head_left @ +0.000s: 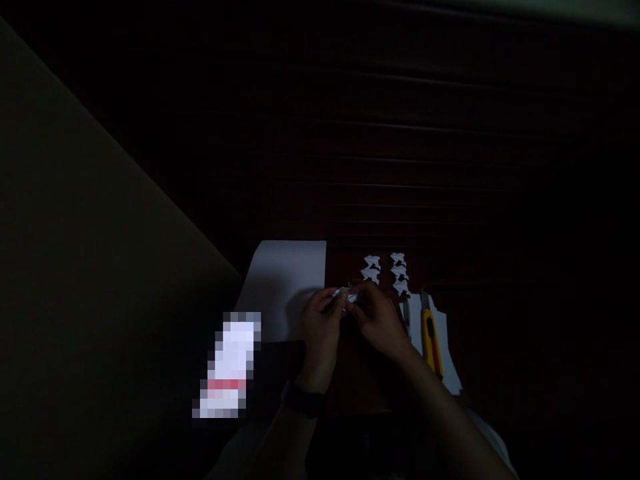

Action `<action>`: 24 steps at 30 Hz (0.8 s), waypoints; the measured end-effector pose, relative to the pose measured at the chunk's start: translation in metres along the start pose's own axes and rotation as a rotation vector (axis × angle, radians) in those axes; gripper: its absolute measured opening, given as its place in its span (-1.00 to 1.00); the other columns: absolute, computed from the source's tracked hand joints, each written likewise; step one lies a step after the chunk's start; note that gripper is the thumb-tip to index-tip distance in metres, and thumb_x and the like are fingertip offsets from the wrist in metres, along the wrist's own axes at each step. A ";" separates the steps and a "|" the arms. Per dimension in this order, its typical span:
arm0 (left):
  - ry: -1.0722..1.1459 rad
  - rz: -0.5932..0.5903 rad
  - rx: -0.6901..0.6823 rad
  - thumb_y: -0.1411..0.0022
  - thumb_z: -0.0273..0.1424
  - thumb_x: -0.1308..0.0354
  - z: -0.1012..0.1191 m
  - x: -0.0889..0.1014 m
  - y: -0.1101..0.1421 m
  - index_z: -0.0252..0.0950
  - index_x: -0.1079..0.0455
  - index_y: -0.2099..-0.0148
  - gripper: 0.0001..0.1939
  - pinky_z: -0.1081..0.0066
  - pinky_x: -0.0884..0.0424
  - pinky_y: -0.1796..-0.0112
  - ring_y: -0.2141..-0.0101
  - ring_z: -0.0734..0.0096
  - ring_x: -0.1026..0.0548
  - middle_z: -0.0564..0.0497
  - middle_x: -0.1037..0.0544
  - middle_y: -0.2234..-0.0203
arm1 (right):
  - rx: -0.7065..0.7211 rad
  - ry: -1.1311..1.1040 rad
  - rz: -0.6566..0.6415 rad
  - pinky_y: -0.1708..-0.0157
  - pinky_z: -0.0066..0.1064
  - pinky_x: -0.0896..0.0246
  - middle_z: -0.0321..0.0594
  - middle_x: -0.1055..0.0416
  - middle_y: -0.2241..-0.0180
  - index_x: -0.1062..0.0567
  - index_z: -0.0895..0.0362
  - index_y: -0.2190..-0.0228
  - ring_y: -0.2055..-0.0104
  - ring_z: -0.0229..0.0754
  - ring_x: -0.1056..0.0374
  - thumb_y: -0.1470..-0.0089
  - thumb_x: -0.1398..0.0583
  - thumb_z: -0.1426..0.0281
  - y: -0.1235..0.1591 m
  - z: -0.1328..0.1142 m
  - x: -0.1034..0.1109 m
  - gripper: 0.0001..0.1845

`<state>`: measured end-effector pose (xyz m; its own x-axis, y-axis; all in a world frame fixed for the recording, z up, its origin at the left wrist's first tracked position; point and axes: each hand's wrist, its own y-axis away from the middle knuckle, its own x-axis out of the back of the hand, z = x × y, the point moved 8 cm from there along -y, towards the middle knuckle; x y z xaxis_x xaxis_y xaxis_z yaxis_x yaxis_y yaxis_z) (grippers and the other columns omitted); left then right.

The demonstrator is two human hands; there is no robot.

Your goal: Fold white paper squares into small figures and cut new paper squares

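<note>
overhead-lit only faintly, the left hand [323, 320] and right hand [377, 317] pinch a small, white folded paper [346, 294] between them, above the dark bench [357, 380]; its creases blur, and no writing is legible.

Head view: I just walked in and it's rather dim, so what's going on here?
The left hand and right hand hold a small folded paper between their fingers. Beyond them lie five folded pieces in two columns. A large sheet lies to the left; a yellow cutter rests on white paper to the right. The held paper's exact shape is too small to tell.
</note>
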<state>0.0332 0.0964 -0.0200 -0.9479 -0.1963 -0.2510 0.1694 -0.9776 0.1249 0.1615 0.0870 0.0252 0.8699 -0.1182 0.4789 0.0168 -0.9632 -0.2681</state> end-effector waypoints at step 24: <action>-0.009 -0.034 0.052 -0.02 -0.25 -0.28 -0.007 -0.002 -0.001 -0.32 -0.46 0.14 -0.65 0.36 -0.48 0.29 0.29 0.31 -0.54 -0.11 -0.57 0.26 | -0.096 -0.085 0.022 0.18 -0.27 -0.28 -0.23 -0.44 0.24 -0.38 0.07 0.24 0.21 -0.13 -0.38 -0.04 -0.15 0.40 0.001 0.007 0.005 -0.82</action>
<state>0.0369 0.0968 -0.0267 -0.9552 -0.1618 -0.2478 0.1226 -0.9784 0.1664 0.1693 0.0870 0.0209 0.9083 -0.1226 0.4000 -0.0466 -0.9798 -0.1947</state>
